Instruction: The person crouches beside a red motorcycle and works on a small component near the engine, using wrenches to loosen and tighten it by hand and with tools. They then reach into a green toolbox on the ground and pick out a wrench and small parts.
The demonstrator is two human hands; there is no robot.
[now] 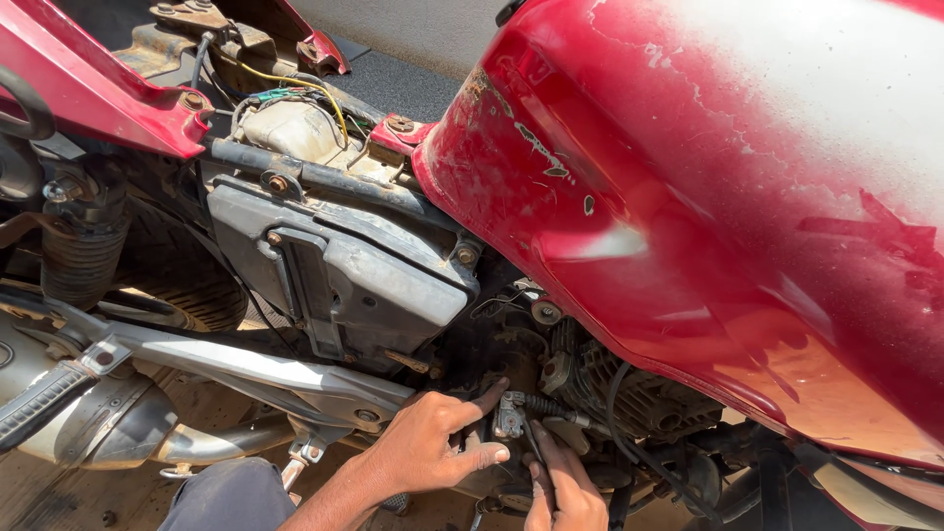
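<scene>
Fingers of the left hand (428, 447) spread around one small metal cable fitting (509, 415); right hand (565, 492), two fingers pressed together, reaches it from below, under one red fuel tank (708, 187).

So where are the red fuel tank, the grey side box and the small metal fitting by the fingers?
red fuel tank (708, 177), head view, its broad side.
grey side box (364, 280), head view, its front face.
small metal fitting (509, 418), head view, its silver body.

Hard sunlight falls on a dusty brown ground (59, 497) at the lower left, while a dark, rough-textured mat (398, 84) and a pale grey paved strip (413, 25) lie along the top edge.
</scene>
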